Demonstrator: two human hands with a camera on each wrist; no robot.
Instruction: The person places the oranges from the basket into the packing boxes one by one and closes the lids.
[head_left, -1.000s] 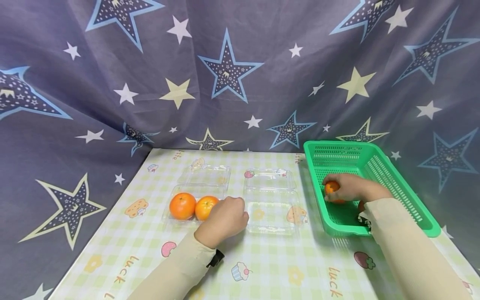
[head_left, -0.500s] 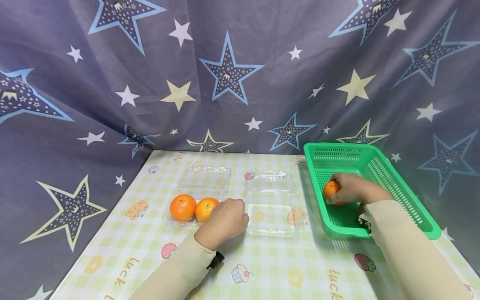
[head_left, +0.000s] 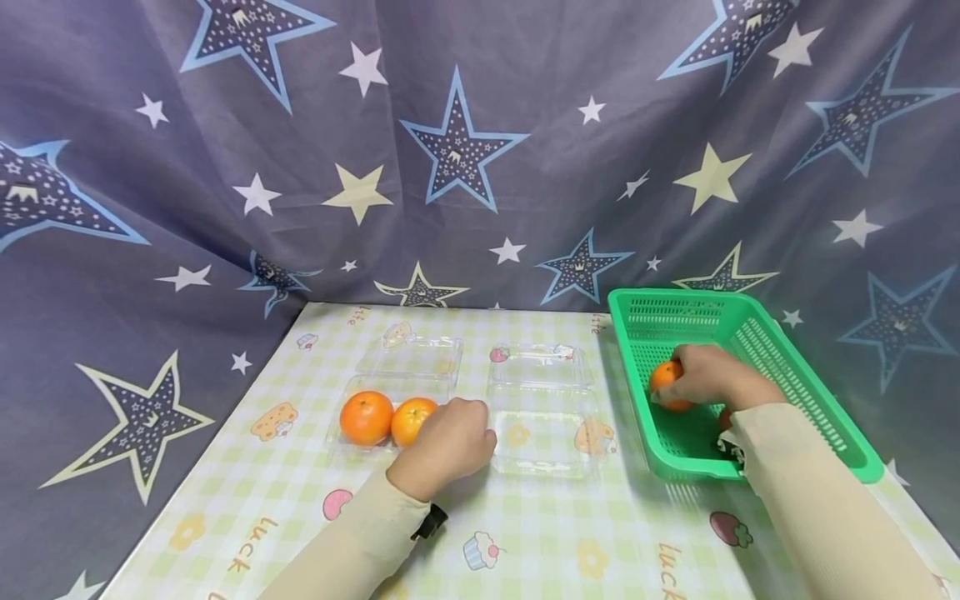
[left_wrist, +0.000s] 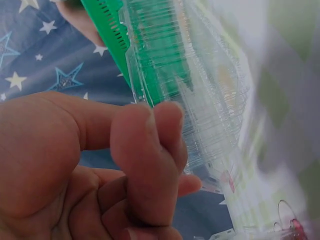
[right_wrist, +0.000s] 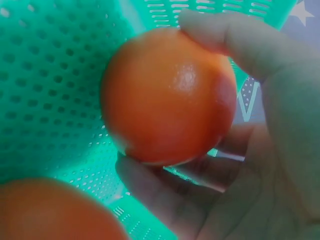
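Observation:
My right hand (head_left: 708,375) is inside the green basket (head_left: 765,462), gripping an orange (right_wrist: 167,95) between thumb and curled fingers. In the right wrist view another orange (right_wrist: 55,212) lies at the lower left, partly cut off. My left hand (head_left: 453,435) hovers low between two clear plastic clamshell boxes. Its fingers are curled, thumb against forefinger (left_wrist: 140,135), and nothing shows between them. Two oranges sit side by side in the left clamshell box (head_left: 352,385); the right-hand one (head_left: 411,419) is partly hidden behind my left hand. The right clamshell box (head_left: 543,467) stands with its lid laid back.
A checked tablecloth (head_left: 540,533) with printed cupcakes and fruit covers the table. Behind it hangs a dark star-patterned curtain (head_left: 495,242). The basket's raised rim surrounds my right hand, at the table's right side.
The fingers of my right hand have shifted slightly to the right around the orange in the basket. My left hand has stayed in place. The head view has tilted up a little.

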